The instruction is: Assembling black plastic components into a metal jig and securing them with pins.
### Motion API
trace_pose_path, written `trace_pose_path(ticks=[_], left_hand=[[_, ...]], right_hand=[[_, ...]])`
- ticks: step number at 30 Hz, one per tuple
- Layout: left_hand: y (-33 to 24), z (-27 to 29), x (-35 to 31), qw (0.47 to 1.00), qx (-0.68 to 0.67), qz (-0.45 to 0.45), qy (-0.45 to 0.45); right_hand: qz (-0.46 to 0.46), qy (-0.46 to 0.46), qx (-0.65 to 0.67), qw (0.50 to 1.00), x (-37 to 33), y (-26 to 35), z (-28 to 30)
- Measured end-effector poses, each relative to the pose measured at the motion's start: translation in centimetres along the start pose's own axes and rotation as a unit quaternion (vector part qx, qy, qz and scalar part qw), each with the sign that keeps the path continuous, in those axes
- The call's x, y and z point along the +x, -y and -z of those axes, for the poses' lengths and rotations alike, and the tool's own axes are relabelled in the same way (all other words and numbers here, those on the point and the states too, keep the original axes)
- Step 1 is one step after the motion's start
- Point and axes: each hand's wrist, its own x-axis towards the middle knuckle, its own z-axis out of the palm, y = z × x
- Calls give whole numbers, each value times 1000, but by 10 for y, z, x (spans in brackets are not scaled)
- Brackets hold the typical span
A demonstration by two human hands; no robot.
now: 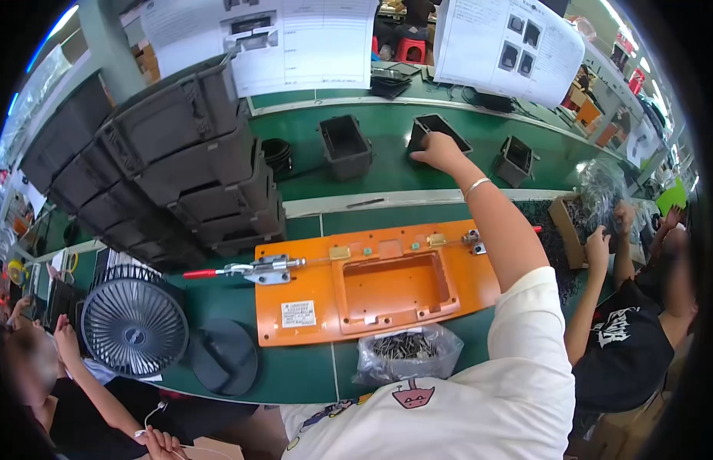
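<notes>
My right hand [439,150] reaches far across the green table and grips the near edge of a black open plastic box part [441,128] on the far belt. Two more black box parts stand beside it, one to its left [345,146] and one to its right [516,161]. In front of me lies an orange fixture plate [372,284] with a rectangular recess and a red-handled toggle clamp [245,270]. A clear bag of small metal screws [406,353] sits at the near edge. My left hand is out of sight.
Stacked black crates [172,161] rise at the left. A small black fan [134,328] and a round black disc [224,356] sit at the lower left. Other people work at the right [625,337] and lower left [57,376]. Paper sheets [502,46] hang above.
</notes>
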Motion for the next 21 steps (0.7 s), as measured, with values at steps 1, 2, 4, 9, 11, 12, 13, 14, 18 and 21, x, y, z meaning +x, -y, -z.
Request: trace_pose_path(ticks=[1, 2, 4, 9, 11, 12, 13, 14, 18, 21], left_hand=[[4, 7, 7, 999, -4, -11, -46], [7, 15, 13, 995, -8, -22, -94], [18, 8, 23, 993, -31, 17, -115], [33, 26, 38, 983, -46, 16, -177], [38, 31, 35, 977, -42, 11, -208], [41, 33, 32, 976, -34, 14, -213], [44, 34, 31, 974, -27, 19, -225], [48, 36, 31, 971, -19, 24, -237], [59, 38, 28, 974, 0, 50, -221], [62, 18, 16, 977, 57, 41, -200]], right_hand=[[-55, -45, -13, 997, -2, -14, -5], [-62, -55, -13, 996, -2, -26, -9], [-117, -37, -23, 992, 10, -58, -9], [-173, 9, -35, 984, 31, -60, -17], [-158, 5, -71, 985, 40, -51, -20], [-113, 0, -51, 992, 45, -45, -21], [-69, -5, -29, 997, 50, -38, -21], [-38, -9, -15, 999, 53, -31, -22], [8, 2, 34, 999, 65, 19, -34], [-26, 50, 56, 997, 68, 52, -38]])
